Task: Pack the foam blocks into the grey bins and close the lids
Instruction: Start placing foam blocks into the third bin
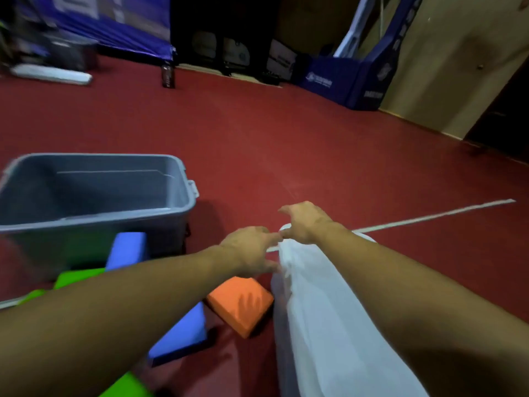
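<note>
An open grey bin [183, 193] stands on the red floor at the left, and I see nothing inside it. Foam blocks lie in front of it: an orange one [239, 303], a blue one [127, 249] leaning on the bin, another blue one [180, 336], and green ones [77, 276] [126, 386]. A white plastic bag [329, 325] hangs in front of me. My left hand [252, 250] pinches the bag's top edge. My right hand [303, 222] grips the bag's top from the other side.
A white line [435, 216] crosses the red floor. A dark bottle [168, 75] stands far back. Blue banners and padded panels [357, 81] line the far wall. A white flat object [51, 74] lies at the far left.
</note>
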`<action>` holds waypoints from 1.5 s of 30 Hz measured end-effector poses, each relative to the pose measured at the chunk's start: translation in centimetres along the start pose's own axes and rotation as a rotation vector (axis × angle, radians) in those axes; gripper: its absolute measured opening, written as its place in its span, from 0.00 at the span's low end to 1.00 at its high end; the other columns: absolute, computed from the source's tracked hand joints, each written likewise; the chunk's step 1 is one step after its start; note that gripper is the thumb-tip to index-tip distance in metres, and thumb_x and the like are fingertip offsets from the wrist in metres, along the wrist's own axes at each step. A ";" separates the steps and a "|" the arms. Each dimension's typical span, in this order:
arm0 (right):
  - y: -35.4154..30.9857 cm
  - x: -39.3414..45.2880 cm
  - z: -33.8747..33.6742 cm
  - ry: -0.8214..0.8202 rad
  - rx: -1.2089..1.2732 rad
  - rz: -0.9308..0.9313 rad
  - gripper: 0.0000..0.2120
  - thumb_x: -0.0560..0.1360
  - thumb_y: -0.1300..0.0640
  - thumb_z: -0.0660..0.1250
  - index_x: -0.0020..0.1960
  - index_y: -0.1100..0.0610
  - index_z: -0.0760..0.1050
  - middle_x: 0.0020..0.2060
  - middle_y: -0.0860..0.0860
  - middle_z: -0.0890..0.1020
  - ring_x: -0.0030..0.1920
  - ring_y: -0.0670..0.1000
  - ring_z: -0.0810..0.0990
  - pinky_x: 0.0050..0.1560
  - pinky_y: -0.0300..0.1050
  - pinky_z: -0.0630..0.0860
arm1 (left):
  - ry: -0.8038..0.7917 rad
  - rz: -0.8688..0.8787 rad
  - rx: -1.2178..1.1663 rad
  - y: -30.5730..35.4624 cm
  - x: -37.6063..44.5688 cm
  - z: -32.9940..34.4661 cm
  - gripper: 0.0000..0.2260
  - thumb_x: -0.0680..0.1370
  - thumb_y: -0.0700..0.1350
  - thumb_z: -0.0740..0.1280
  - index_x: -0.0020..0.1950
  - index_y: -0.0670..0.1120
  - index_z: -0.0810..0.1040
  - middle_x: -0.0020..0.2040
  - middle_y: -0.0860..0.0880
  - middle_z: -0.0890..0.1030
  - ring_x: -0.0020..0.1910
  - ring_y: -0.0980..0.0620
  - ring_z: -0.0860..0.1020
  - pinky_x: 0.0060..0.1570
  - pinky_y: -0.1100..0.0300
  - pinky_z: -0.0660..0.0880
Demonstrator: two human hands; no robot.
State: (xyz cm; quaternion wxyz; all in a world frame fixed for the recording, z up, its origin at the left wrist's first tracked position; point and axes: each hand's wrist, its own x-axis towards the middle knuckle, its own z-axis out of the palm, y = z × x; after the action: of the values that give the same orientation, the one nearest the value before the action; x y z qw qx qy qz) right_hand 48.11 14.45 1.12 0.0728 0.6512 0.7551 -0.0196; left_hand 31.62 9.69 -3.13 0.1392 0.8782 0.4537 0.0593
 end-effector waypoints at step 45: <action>-28.2 13.3 13.6 -0.138 -0.053 -0.483 0.17 0.78 0.43 0.64 0.59 0.54 0.73 0.54 0.57 0.80 0.54 0.60 0.76 0.47 0.48 0.68 | 0.025 -0.572 0.046 -35.2 -14.5 5.8 0.14 0.79 0.65 0.58 0.48 0.56 0.70 0.55 0.44 0.80 0.60 0.39 0.74 0.61 0.40 0.62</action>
State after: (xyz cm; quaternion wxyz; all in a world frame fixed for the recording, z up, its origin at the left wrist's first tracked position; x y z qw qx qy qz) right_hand 19.52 21.59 -15.93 0.1345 0.4470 0.8823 -0.0611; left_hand -3.01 16.14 -18.82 0.1250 0.7168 0.6858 0.0180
